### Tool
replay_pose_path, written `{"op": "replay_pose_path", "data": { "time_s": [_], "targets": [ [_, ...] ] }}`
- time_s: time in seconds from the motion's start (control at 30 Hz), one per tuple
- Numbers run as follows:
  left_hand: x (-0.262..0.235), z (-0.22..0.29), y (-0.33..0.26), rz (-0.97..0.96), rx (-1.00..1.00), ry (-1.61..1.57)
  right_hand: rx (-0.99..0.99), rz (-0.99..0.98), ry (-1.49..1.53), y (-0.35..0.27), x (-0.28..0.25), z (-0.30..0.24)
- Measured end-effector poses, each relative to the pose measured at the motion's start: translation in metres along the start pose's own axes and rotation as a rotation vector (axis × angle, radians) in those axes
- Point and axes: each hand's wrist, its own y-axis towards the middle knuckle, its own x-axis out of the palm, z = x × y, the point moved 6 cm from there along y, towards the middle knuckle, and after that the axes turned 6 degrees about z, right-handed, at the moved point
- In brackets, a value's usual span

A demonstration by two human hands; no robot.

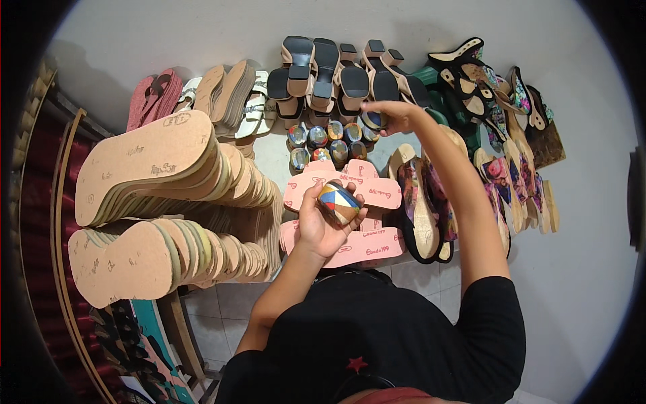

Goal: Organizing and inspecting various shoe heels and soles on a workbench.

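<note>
My left hand [319,225] is closed around a rounded shoe heel [338,205] covered in blue, white, red, yellow and brown geometric shapes. It is held over pink sole pieces [367,192] near the table's front edge. Farther off and to the right, my right hand [396,117] has its fingers around another patterned heel [373,120], by the right end of the heel rows. Several similar heels [317,137] stand in two rows on the table, between the pink soles and the shoes at the back.
Tall rows of tan insoles [145,161] fill the left side. Upturned sandals with black soles [326,57] stand along the wall. Floral sandals [498,172] and a black-edged sandal [420,209] lie on the right. Stacked pink sandals [158,97] sit at the back left.
</note>
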Motion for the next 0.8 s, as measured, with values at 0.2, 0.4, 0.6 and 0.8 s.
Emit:
{"op": "replay_pose_path", "data": {
  "time_s": [0.2, 0.4, 0.6, 0.8],
  "targets": [
    [-0.001, 0.003, -0.003, -0.046, -0.026, -0.048, 0.211, 0.39, -0.036, 0.083, -0.042, 0.04],
    [-0.006, 0.01, -0.002, -0.06, -0.006, -0.08, 0.289, 0.687, 0.287, 0.093, -0.039, 0.069],
    [-0.008, 0.014, 0.001, -0.055, 0.001, -0.082, 0.138, 0.698, 0.563, 0.109, -0.036, 0.081],
    [-0.01, 0.019, 0.0, -0.058, 0.016, -0.077, 0.12, 0.842, 0.674, 0.117, -0.045, 0.091]
  ]
}}
